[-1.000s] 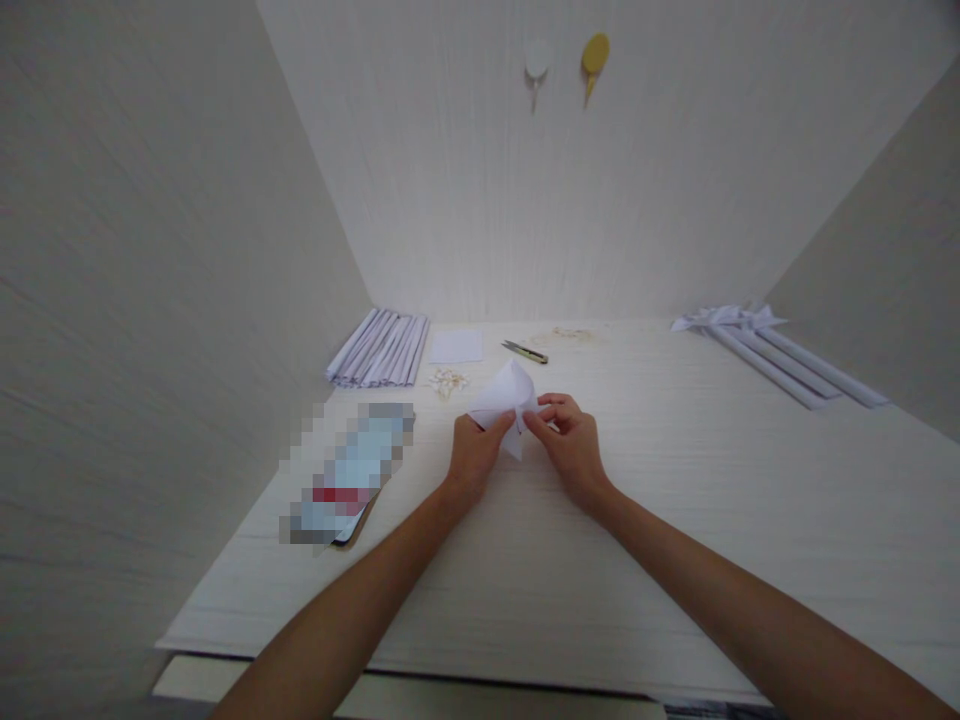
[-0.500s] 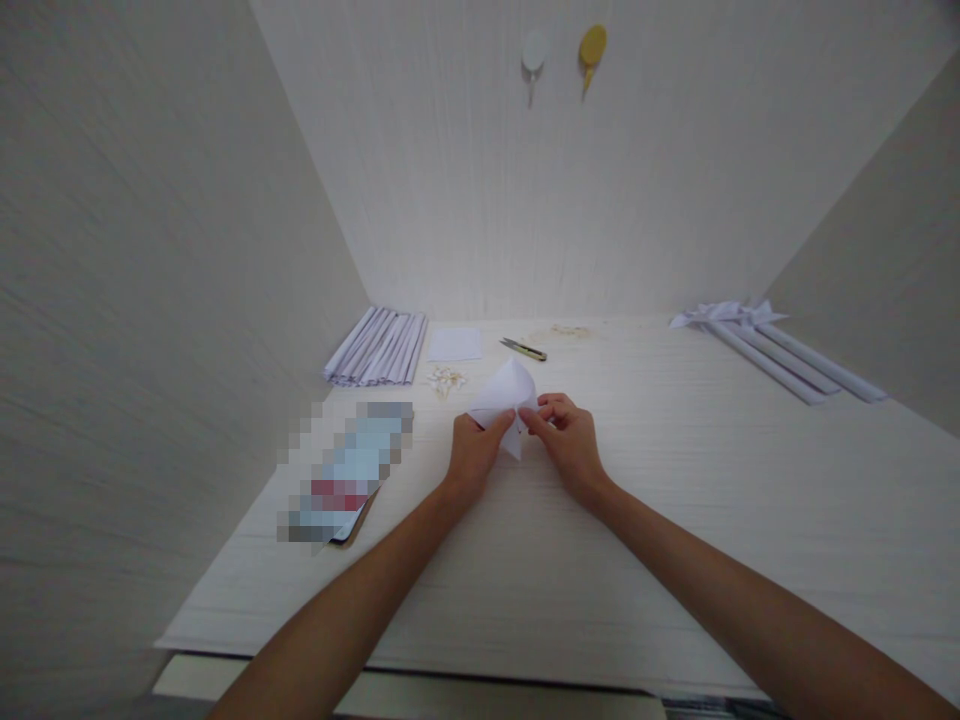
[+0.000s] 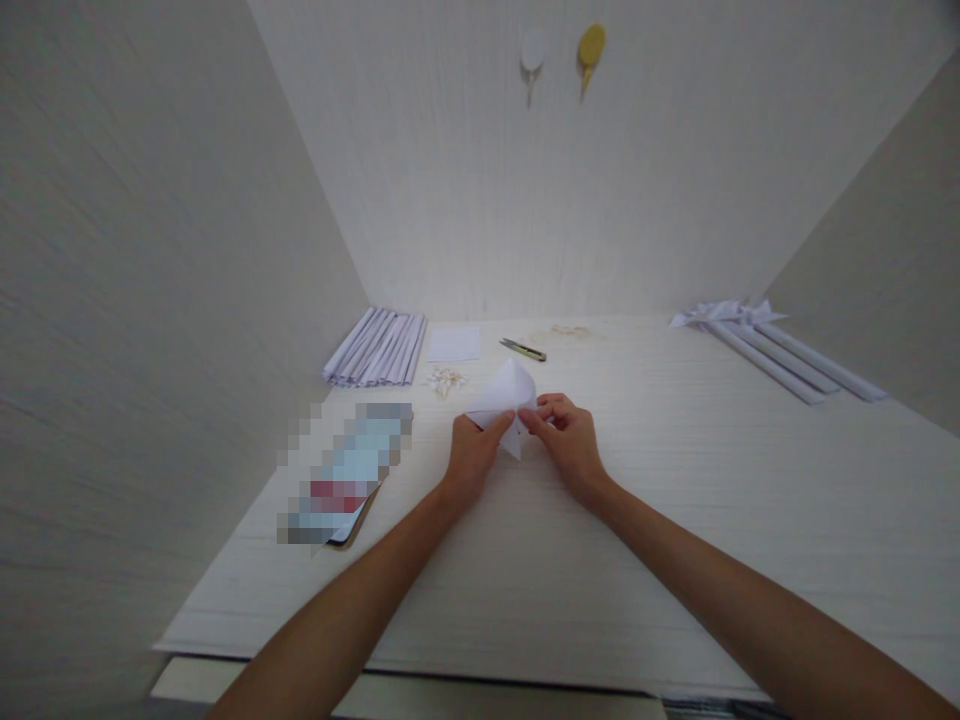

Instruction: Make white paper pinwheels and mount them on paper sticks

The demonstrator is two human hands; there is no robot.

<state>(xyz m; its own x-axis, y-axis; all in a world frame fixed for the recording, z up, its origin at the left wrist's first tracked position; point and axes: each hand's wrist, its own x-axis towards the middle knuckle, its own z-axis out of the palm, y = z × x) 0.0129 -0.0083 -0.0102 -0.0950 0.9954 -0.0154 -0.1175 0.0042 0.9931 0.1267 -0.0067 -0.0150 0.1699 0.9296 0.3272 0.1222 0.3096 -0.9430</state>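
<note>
A folded white paper pinwheel [image 3: 508, 385], its corners curling toward the middle, is held between my two hands over the table. My left hand [image 3: 472, 450] grips it from the left, with the thumb pressed near the centre. On the right side, my right hand [image 3: 566, 435] pinches the paper between thumb and fingers close to that same centre. Whatever lies between the fingertips is too small to make out. Just beyond the paper lie thread snips [image 3: 523, 349] and a small pile of pale little pieces [image 3: 445, 381].
Rolled paper sticks [image 3: 377, 347] lie in a row at the back left, beside a square white sheet [image 3: 454, 344]. A blurred-out phone [image 3: 352, 475] rests at left. Several finished paper pinwheels on sticks [image 3: 780, 350] lie at the back right. Two hooks [image 3: 592, 48] hang on the wall.
</note>
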